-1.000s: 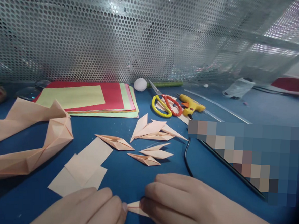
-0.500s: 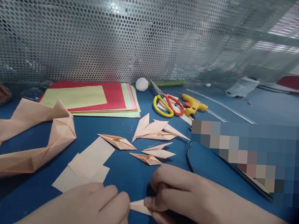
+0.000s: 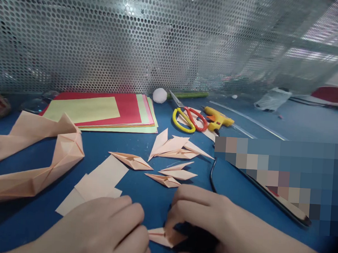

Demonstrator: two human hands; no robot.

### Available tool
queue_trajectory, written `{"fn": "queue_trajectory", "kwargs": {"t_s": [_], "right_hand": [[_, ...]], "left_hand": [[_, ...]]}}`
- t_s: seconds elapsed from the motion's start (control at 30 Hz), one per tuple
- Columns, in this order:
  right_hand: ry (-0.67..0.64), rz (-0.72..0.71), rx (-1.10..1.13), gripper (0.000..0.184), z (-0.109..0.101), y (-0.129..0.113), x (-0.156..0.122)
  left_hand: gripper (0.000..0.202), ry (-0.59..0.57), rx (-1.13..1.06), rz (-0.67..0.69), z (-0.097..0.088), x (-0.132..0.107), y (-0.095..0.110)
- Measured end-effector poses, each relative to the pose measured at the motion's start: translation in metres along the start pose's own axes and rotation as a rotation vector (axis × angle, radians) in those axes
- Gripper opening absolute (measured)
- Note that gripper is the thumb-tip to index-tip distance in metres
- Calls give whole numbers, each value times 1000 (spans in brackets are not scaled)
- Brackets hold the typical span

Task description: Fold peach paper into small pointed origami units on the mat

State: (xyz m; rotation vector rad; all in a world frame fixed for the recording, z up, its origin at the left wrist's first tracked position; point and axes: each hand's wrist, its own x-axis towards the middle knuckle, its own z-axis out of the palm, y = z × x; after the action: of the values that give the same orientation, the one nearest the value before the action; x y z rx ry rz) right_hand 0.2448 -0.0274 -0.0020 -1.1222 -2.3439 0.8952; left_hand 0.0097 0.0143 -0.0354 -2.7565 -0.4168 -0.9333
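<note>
A small peach folded paper piece (image 3: pixel 160 236) lies low in the middle, between my two hands. My left hand (image 3: pixel 113 230) is closed at its left tip, with the fingertips hidden behind the knuckles. My right hand (image 3: pixel 206 216) has curled fingers against the right part of the piece, with the thumb lower down. Beyond the hands lie several finished-looking pointed paper folds (image 3: pixel 173 146), one of them a single fold (image 3: pixel 131 161) to the left. Flat peach paper sheets (image 3: pixel 103 176) overlap beside my left hand.
A large folded peach paper strip (image 3: pixel 67 151) curves at the left. Behind it sits a stack of coloured paper (image 3: pixel 130 105). Scissors (image 3: pixel 191 118), a yellow glue gun (image 3: pixel 219 118) with its cord, a white ball (image 3: pixel 159 95) and a plastic bag (image 3: pixel 272 99) stand along the perforated metal screen (image 3: pixel 163 38).
My right thumb has moved down, away from my right fingers, and more of the folded piece shows. My left hand has shifted slightly up and right at the tip.
</note>
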Motion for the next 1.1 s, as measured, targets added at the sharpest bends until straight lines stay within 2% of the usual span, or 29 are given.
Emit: {"fn": "queue_trajectory", "kwargs": {"t_s": [0.07, 0.2, 0.27, 0.33, 0.43, 0.5, 0.63, 0.73, 0.8, 0.9, 1.03, 1.1], "right_hand": [[1, -2, -37, 12, 5, 2, 1], [129, -23, -129, 14, 17, 1, 5], [183, -31, -148, 15, 21, 1, 7], [232, -34, -157, 15, 22, 0, 8], [298, -50, -125, 13, 21, -2, 6], [326, -36, -33, 11, 19, -6, 5], [291, 222, 98, 19, 15, -13, 4], [243, 346, 144, 24, 14, -16, 6], [185, 363, 209, 27, 15, -17, 8], [185, 347, 348, 26, 17, -18, 10], [179, 305, 449, 27, 20, -18, 7], [160, 323, 435, 28, 21, -15, 5]], "left_hand": [[36, -50, -68, -19, 1, 3, -1], [40, -205, -178, -82, -3, 7, -3], [39, -247, -204, -106, -5, 9, -4], [32, -238, -285, -159, -6, 11, -6], [17, -243, -526, -311, -6, 14, -7], [14, -311, -688, -455, -7, 16, -7], [23, -508, -925, -814, -11, 21, -3], [22, -564, -1071, -976, -11, 23, -1], [20, -568, -1168, -1008, -10, 23, 0], [18, -586, -1264, -1009, -8, 23, 1], [26, -685, -1152, -996, -10, 25, 2], [33, -694, -1110, -955, -12, 26, 2]]}}
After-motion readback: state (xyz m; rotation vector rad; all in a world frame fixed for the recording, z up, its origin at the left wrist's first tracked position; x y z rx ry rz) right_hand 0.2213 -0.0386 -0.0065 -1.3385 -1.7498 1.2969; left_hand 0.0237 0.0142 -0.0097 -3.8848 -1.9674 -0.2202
